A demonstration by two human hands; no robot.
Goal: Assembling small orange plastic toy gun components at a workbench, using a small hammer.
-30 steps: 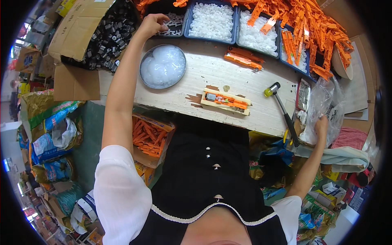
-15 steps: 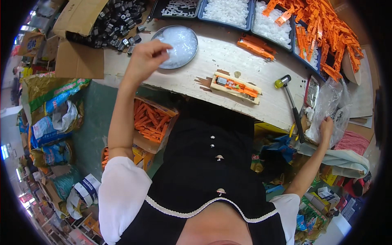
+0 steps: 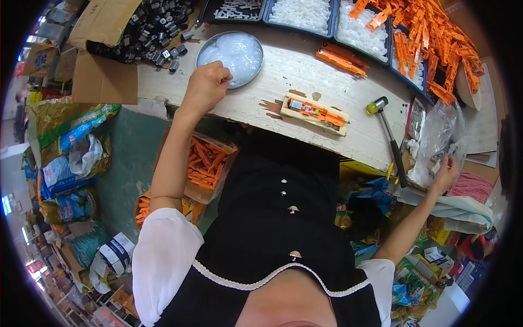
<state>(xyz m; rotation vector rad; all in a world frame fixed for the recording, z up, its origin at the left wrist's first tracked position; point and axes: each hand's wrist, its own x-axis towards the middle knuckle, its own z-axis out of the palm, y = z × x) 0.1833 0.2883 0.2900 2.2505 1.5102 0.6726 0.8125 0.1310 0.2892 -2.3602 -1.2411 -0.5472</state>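
Observation:
My left hand (image 3: 206,87) is closed, fingertips pinched together, over the near edge of a round metal dish (image 3: 261,61) with clear, glossy gel (image 3: 239,52) in it. Whatever the pinch holds is too small or hidden to make out. Far to the right, my right hand (image 3: 445,173) is at a clear plastic bag (image 3: 448,128), its fingers bent together at small grey pieces; what they grip does not show. Between the hands, an orange plastic assembly (image 3: 321,115) with a grey block at its left end lies in a pale wooden holder (image 3: 289,111) near the table edge.
A hammer (image 3: 388,133) lies right of the holder, beside yellow-handled pliers (image 3: 390,170). Another orange part (image 3: 342,60) rests farther back. Trays of white pieces (image 3: 299,16) and heaped orange parts (image 3: 425,43) line the back. A cardboard box (image 3: 106,79) with small dark motors (image 3: 158,32) stands left.
My left hand has come right and slightly down, from the dish's left side to its near edge, fingers now tucked closer. My right hand has shifted slightly right at the bag.

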